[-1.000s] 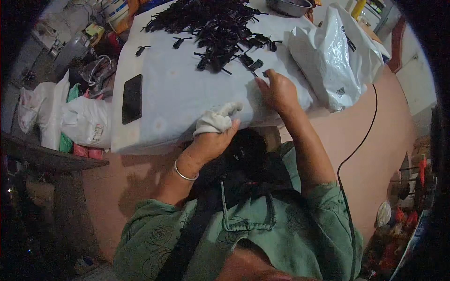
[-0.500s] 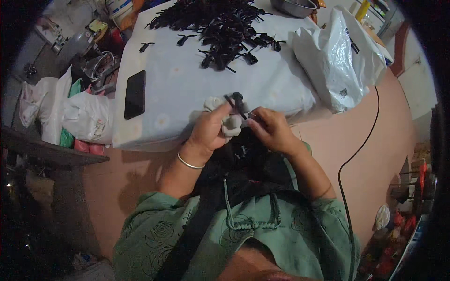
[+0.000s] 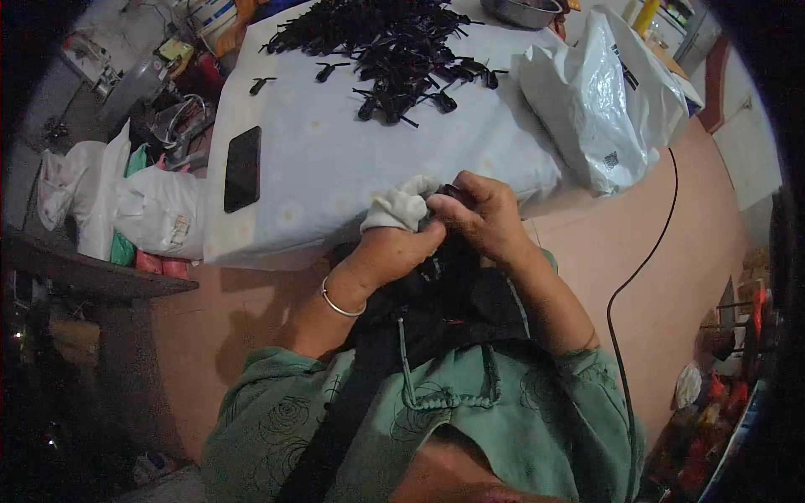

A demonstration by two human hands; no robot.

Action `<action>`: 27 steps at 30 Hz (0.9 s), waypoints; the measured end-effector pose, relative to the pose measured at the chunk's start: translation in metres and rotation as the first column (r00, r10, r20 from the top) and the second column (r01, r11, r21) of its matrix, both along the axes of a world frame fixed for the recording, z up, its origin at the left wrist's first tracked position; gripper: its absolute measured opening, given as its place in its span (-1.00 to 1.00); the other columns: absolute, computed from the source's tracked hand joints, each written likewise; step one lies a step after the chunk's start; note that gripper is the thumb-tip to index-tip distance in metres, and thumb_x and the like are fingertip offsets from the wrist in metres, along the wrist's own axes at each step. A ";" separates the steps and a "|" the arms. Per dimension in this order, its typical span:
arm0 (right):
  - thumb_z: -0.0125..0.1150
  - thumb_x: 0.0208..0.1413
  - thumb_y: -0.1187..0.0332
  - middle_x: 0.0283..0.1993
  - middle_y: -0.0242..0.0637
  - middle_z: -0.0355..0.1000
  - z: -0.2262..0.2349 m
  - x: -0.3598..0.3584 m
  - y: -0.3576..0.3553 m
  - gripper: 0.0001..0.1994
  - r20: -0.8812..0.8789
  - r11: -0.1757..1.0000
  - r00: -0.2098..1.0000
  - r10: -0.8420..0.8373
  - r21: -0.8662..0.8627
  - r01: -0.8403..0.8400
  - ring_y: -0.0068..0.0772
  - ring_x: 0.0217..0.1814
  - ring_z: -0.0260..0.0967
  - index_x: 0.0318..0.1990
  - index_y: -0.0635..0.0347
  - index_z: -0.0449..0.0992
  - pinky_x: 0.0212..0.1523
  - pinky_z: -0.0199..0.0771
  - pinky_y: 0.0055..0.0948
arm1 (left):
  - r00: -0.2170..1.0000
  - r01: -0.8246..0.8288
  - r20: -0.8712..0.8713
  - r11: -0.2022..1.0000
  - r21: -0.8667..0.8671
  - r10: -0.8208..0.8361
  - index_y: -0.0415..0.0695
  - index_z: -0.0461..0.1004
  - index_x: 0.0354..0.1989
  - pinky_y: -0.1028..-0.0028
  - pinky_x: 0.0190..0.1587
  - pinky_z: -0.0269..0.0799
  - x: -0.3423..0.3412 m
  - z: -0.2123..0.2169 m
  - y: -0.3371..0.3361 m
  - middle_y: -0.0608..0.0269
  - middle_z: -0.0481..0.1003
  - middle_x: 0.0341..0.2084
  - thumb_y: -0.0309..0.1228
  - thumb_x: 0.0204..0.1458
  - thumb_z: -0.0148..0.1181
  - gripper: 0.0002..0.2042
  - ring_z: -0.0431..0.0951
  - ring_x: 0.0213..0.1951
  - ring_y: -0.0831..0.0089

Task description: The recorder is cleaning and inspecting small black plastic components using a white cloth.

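Black piece (image 3: pixel 453 192) tight in right hand (image 3: pixel 488 216), just beside left hand (image 3: pixel 392 253) with white cloth (image 3: pixel 392 208), left grip unclear.

a white cloth (image 3: pixel 391 210) was bunched over the left fingers (image 3: pixel 426 241), its folds crumpled and rounded. a small dark piece (image 3: pixel 454 192) was held just to its right by the right fingers (image 3: pixel 458 215), its shape largely hidden by them.

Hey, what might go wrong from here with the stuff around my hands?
The black part in the right hand, by the table's front edge, might slip and fall. The white bag at the right edge could slide off. The phone near the left edge could get knocked down.
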State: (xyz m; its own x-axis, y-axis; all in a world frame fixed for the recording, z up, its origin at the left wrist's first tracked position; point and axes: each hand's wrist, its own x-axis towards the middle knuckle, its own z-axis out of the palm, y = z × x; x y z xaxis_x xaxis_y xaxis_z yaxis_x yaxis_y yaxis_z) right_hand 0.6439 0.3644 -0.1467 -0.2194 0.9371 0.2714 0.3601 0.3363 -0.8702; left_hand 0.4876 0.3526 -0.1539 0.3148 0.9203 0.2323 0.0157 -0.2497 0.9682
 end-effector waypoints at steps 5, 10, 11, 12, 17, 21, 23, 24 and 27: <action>0.04 0.06 0.35 -0.67 -0.50 0.14 -0.001 0.006 -0.011 -0.78 -0.058 0.997 0.996 0.065 0.033 -0.063 -0.72 -0.56 0.02 -0.55 0.29 0.33 -0.57 0.11 -0.61 | 0.994 0.111 0.048 0.951 -0.287 -0.101 -0.24 0.22 -0.08 0.68 -0.51 0.31 -0.006 0.001 0.003 0.34 0.38 -0.46 -0.55 -0.06 0.05 -0.67 0.36 -0.49 0.69; -0.02 0.08 0.31 -0.68 -0.10 0.23 -0.011 -0.003 -0.011 -0.76 0.014 0.999 0.999 0.040 -0.022 -0.040 -0.42 -0.66 0.08 -0.50 0.34 0.35 -0.58 0.18 -0.42 | 0.989 -0.108 -0.086 0.985 0.132 0.120 -0.29 0.35 -0.29 0.47 -0.37 0.36 0.001 0.006 -0.004 0.19 0.42 -0.47 -0.53 -0.11 0.06 -0.81 0.44 -0.38 0.43; -0.02 0.08 0.31 -0.68 -0.10 0.23 -0.012 -0.005 -0.011 -0.76 0.014 0.999 0.999 0.041 -0.021 -0.041 -0.42 -0.66 0.08 -0.50 0.34 0.35 -0.58 0.18 -0.42 | 0.989 -0.109 -0.086 0.985 0.133 0.121 -0.29 0.35 -0.29 0.47 -0.37 0.36 0.001 0.005 -0.002 0.19 0.42 -0.47 -0.53 -0.11 0.06 -0.81 0.44 -0.38 0.43; -0.04 0.09 0.30 -0.69 -0.14 0.21 -0.012 -0.006 -0.011 -0.74 -0.047 0.998 0.998 0.050 -0.024 -0.051 -0.46 -0.65 0.07 -0.50 0.33 0.35 -0.58 0.17 -0.44 | 0.967 -0.121 -0.177 0.938 0.324 0.186 -0.30 0.36 -0.30 0.41 -0.35 0.36 0.001 0.001 0.000 0.11 0.42 -0.45 -0.53 -0.12 0.04 -0.82 0.45 -0.38 0.32; -0.08 0.12 0.23 -0.71 -0.31 0.17 -0.029 -0.018 -0.007 -0.69 -0.279 0.992 0.960 0.014 -0.117 -0.049 -0.58 -0.62 0.05 -0.51 0.33 0.35 -0.58 0.15 -0.49 | 0.882 -0.032 -0.352 0.785 0.618 0.314 -0.33 0.34 -0.23 0.44 -0.28 0.36 -0.001 0.000 0.004 0.07 0.42 -0.38 -0.57 -0.10 0.01 -0.78 0.45 -0.32 0.33; -0.07 0.11 0.22 -0.68 -0.41 0.18 -0.025 -0.016 -0.003 -0.68 -0.213 0.988 0.977 0.010 -0.147 -0.042 -0.63 -0.58 0.04 -0.49 0.34 0.35 -0.57 0.15 -0.51 | 0.893 -0.117 -0.293 0.804 0.583 0.342 -0.29 0.32 -0.20 0.45 -0.29 0.35 0.004 -0.012 0.005 0.12 0.42 -0.39 -0.52 -0.07 0.02 -0.77 0.44 -0.35 0.34; -0.05 0.11 0.23 -0.67 -0.40 0.20 -0.016 -0.010 -0.005 -0.69 -0.223 0.981 0.974 0.031 -0.181 -0.072 -0.62 -0.58 0.04 -0.49 0.35 0.35 -0.56 0.15 -0.51 | 0.933 -0.191 -0.185 0.859 0.476 0.309 -0.27 0.30 -0.18 0.46 -0.29 0.35 0.004 -0.012 0.006 0.16 0.41 -0.40 -0.50 -0.05 0.01 -0.77 0.43 -0.36 0.36; -0.01 0.08 0.26 -0.65 -0.35 0.22 -0.011 -0.008 -0.007 -0.72 -0.234 0.989 0.972 0.017 -0.137 -0.050 -0.62 -0.57 0.07 -0.48 0.35 0.36 -0.54 0.18 -0.51 | 0.954 -0.212 -0.123 0.903 0.375 0.275 -0.27 0.30 -0.20 0.46 -0.35 0.34 0.001 -0.008 0.010 0.17 0.41 -0.43 -0.49 -0.03 -0.01 -0.79 0.42 -0.40 0.38; 0.04 0.05 0.33 -0.60 -0.40 0.25 -0.009 0.008 -0.007 -0.80 -0.082 0.982 0.991 0.103 -0.148 -0.114 -0.67 -0.52 0.12 -0.43 0.33 0.39 -0.50 0.20 -0.57 | 0.978 -0.208 0.041 0.978 0.024 0.207 -0.27 0.29 -0.18 0.51 -0.43 0.32 -0.004 0.001 0.008 0.23 0.38 -0.48 -0.47 0.00 -0.04 -0.79 0.38 -0.47 0.47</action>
State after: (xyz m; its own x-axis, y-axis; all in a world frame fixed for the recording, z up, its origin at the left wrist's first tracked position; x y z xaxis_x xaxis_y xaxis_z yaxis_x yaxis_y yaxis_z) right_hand 0.6516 0.3572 -0.1554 -0.3066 0.9405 0.1465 0.2623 0.2315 -0.9368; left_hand 0.4835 0.3603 -0.1528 0.1082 0.9575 0.2675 0.0332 -0.2724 0.9616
